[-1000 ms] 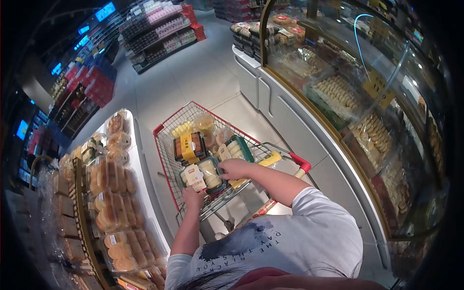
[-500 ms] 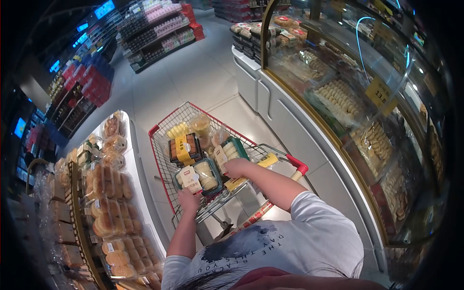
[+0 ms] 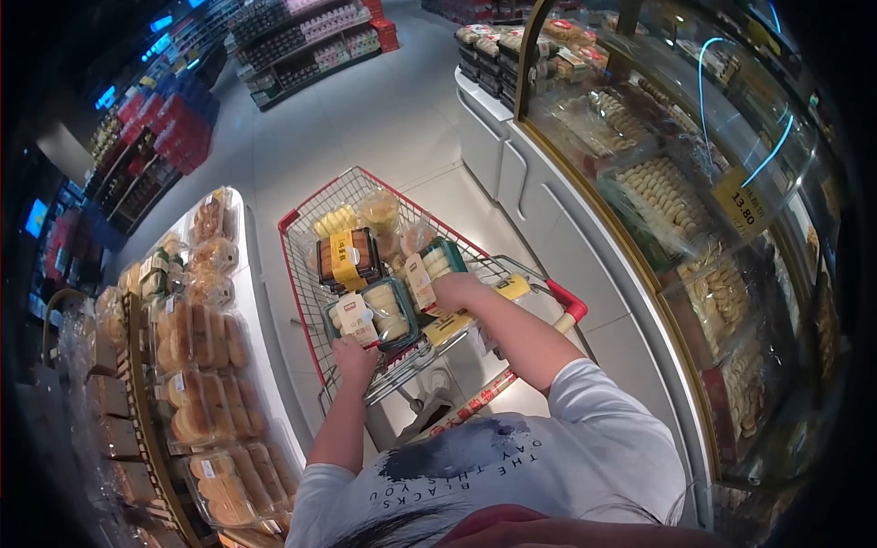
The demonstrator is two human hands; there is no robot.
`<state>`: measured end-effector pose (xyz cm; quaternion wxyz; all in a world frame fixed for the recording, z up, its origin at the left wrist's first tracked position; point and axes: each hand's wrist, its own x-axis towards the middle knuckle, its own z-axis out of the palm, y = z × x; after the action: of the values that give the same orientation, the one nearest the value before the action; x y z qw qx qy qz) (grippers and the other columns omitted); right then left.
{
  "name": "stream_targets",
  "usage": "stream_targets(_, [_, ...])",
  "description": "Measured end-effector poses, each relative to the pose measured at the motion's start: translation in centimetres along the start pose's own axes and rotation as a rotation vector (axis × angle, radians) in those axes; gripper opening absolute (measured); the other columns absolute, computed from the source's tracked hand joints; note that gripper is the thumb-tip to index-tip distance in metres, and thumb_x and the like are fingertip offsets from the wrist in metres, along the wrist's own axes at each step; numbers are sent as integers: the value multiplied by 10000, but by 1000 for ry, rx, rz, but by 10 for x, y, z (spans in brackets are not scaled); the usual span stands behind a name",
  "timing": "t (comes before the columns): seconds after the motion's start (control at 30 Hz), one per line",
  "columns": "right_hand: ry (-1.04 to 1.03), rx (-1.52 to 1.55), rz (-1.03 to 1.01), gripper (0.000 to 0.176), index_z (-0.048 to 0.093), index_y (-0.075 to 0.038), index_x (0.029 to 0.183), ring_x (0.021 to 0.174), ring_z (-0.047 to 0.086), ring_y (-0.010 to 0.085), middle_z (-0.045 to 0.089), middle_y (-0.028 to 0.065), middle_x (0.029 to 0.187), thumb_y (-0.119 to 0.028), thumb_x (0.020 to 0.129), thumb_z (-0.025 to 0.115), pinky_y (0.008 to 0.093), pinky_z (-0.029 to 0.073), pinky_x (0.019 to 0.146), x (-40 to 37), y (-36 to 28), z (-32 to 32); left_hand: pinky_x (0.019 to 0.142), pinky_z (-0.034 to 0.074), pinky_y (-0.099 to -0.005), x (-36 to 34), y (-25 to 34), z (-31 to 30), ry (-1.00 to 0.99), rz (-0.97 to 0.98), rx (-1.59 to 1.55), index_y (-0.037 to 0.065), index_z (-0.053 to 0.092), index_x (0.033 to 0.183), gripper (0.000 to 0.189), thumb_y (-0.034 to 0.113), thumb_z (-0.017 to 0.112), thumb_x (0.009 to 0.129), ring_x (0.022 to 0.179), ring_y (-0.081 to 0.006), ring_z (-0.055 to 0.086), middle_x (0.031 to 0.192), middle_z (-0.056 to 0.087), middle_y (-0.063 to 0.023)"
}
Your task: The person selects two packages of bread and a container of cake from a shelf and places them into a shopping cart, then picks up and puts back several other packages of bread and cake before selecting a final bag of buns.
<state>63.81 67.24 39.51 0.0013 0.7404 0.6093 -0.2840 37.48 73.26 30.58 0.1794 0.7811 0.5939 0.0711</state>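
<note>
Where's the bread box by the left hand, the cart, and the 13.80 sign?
Bread box [image 3: 387, 309]: head view, clear lid.
Cart [image 3: 289, 220]: head view, red rim corner.
13.80 sign [image 3: 743, 206]: head view, yellow face.

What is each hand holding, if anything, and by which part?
Left hand: at the near corner of a rectangular green plastic food pack. Right hand: at the near end of a similar pack. Whether either grips cannot be told.
</note>
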Motion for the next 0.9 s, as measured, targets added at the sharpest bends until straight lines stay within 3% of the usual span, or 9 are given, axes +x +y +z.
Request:
stream_targets(0.1, [-17,4,29,229,625,-17,893,847,617,286,632,154,925,-162,741,533,369,486,717,18,-1,-12,957,319,-444,20,-3,0,-3,8,20,-58,465,1018,512,225,673,645,1102,-433,370,1160,369,-317])
stream_targets(0.27, [-114,11,53,303,561,-32,990,899,591,302,612,165,964,-234,765,533,384,468,769,58,-3,-16,947,330,-447,55,-5,-6,28,31,57,-53,466,1018,490,220,656,659,1101,-428,368,1141,384,-300])
stream_targets(0.43, [-86,-4,22,319,561,-28,982,916,578,308,604,169,973,-269,774,542,392,456,787,94,-11,-26,944,329,-451,93,-1,-20,100,83,75,-40,473,1013,446,197,635,671,1106,-414,364,1137,390,-265])
stream_targets(0.63, [-47,-10,45,350,559,-31,996,928,573,307,605,168,974,-299,772,547,395,452,793,137,-16,-40,953,310,-476,146,-7,-26,164,162,58,-28,482,1009,431,183,618,658,1161,-446,319,1205,348,-288])
stream_targets(0.73, [-26,-7,66,358,560,-35,1005,924,574,309,606,168,973,-306,772,549,394,452,792,162,-17,-51,956,294,-505,176,-10,-24,120,174,18,-27,485,1008,439,188,618,649,1182,-458,298,1225,333,-298])
stream_targets(0.9, [-42,-2,91,333,572,-35,972,921,577,302,609,162,963,-304,775,549,396,457,789,194,-20,-66,912,331,-519,211,-13,-29,76,195,20,-18,494,1003,430,183,615,642,1144,-435,335,1150,371,-244])
